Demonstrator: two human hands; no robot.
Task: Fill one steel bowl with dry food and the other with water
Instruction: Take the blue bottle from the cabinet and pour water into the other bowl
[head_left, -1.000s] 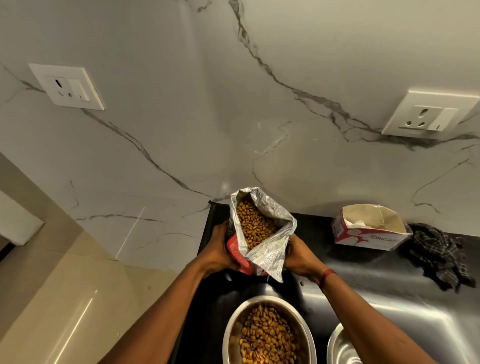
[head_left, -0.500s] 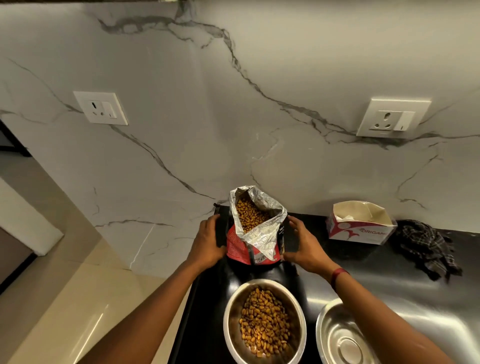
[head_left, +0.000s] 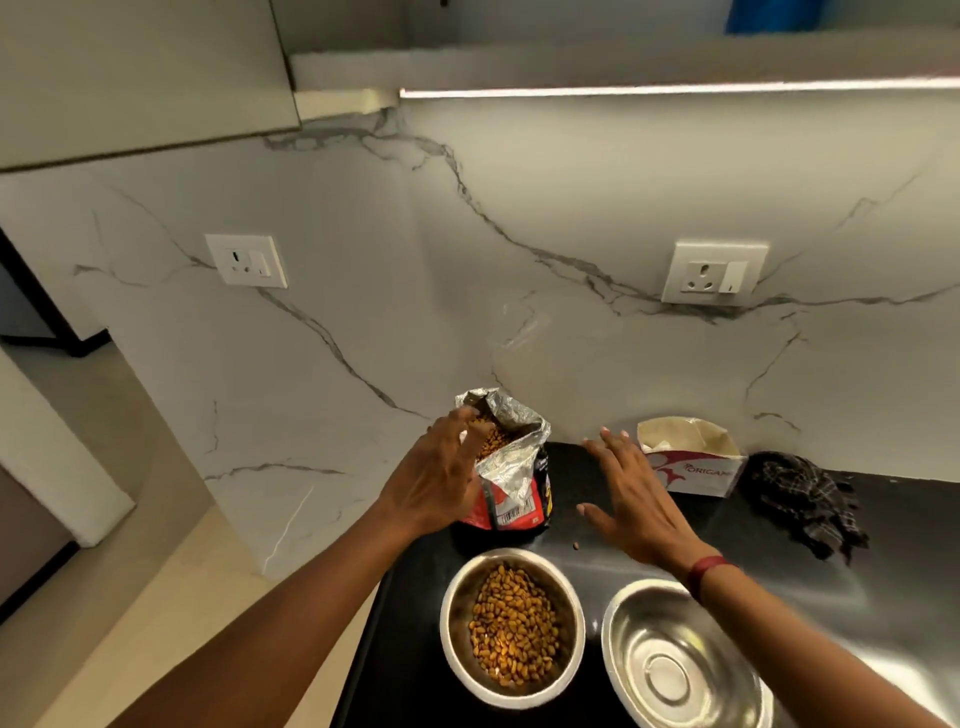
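Observation:
A steel bowl (head_left: 453, 605) holding brown dry food stands near the left end of the black counter. To its right stands a second steel bowl (head_left: 680, 662) with nothing in it. Behind them an open red bag of dry food (head_left: 511, 486) with a silver lining stands upright against the wall. My left hand (head_left: 434, 475) hovers just left of the bag's mouth, fingers spread, holding nothing. My right hand (head_left: 631, 499) hovers to the right of the bag, open, apart from it.
An open white and red carton (head_left: 691, 465) sits at the back, with a dark checked cloth (head_left: 797, 499) to its right. One loose kibble (head_left: 575, 545) lies on the counter (head_left: 831, 582). The counter's left edge drops off beside the filled bowl. Two wall sockets are on the marble backsplash.
Both hands have let go of the bag, which now stands on its own, and have drawn back from it with fingers spread. The camera has tilted upward.

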